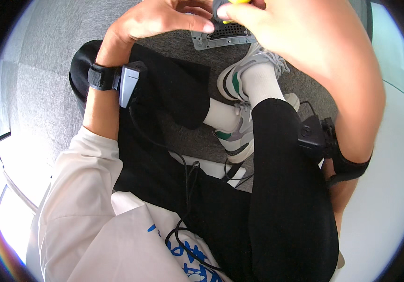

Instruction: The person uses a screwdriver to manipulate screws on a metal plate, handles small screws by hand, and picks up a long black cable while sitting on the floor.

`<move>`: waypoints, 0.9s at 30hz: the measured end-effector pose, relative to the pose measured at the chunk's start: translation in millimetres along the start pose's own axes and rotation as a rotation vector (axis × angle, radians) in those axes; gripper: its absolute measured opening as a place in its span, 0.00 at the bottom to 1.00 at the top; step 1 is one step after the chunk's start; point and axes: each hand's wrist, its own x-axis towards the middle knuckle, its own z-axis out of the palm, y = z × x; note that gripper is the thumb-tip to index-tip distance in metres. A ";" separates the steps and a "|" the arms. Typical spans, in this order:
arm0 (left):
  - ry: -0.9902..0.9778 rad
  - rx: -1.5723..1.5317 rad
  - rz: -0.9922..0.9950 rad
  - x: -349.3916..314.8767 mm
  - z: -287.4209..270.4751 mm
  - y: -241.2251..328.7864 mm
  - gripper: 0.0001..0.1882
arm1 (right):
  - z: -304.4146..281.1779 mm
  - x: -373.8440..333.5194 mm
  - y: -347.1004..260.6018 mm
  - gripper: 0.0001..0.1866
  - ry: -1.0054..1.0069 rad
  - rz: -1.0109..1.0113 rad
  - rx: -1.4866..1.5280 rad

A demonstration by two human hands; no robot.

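Observation:
At the top edge my right hand (253, 21) is closed on a yellow-and-dark-grey handle (220, 11), with the thumb pressed along it. Only part of that tool shows, so its kind cannot be told. My left hand (169, 18) is beside it, fingers curled and thumb reaching to the handle's side. What its fingers hold, if anything, is hidden. Just beneath both hands lies a grey metal frame (206, 44) with screw holes along its edge and a black perforated panel (227, 31) inside. The frame's far part is cut off by the picture's edge and my hands.
My crossed legs in black trousers (282, 188) and grey-white sneakers (237, 145) are close below the frame. Grey carpet (164, 51) lies around. A black cable (188, 188) runs across my lap. At the right stands a white surface (380, 197).

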 end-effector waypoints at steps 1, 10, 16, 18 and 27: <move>0.029 -0.103 -0.032 -1.0 5.5 7.6 0.24 | -0.6 1.1 -2.0 0.15 0.004 -0.005 0.005; 0.052 0.265 0.136 6.5 3.9 -10.2 0.25 | -8.7 -5.1 -12.1 0.15 0.029 -0.008 0.032; 0.033 0.164 -0.060 3.5 12.5 16.6 0.26 | -20.8 -28.4 15.6 0.16 0.027 0.003 0.039; -0.004 0.196 -0.013 -3.8 9.3 18.8 0.27 | -10.4 -20.1 11.0 0.16 0.065 -0.020 0.084; 0.078 0.046 0.072 -1.2 -6.2 -7.2 0.25 | -4.7 5.0 -24.6 0.16 0.077 -0.029 0.089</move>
